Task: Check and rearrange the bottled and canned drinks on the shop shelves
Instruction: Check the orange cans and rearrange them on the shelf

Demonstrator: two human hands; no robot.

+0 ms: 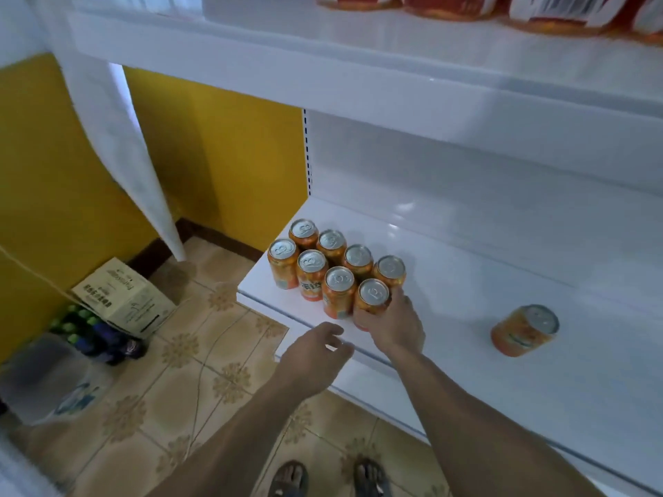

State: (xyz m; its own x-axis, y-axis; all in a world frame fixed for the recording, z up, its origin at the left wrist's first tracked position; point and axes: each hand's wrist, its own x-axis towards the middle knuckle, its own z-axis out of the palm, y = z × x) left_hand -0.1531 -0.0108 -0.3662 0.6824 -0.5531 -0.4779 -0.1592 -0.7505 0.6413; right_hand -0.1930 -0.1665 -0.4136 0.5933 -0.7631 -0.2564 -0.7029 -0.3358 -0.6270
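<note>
Orange with silver tops: eight in the can block (333,267), packed in two rows of four on the white shelf (466,278). Clamped round the corner can (372,299), at the front right corner of the block, the right hand (393,330), fingers wrapped on the can body. Just in front of the block, the left hand (315,349), fingers loosely curled and apart, holding nothing. Well to the right of the block, the lone can (523,330), upright and touching nothing. Far down to the left of the block, a cardboard box (122,299) and green-capped bottles (77,319) on the tiled floor (179,389).

Probably seating the corner can in line with its row. Possible troubles, only as a judgement: pushing too hard toward the block and knocking the tight neighbours over; tipping the can forward off the shelf by gripping high and pulling; brushing the front row with the idle left hand while reaching in. Safer to hold low and slide, not lift. Also easy to forget the lone can, so far from the block.
</note>
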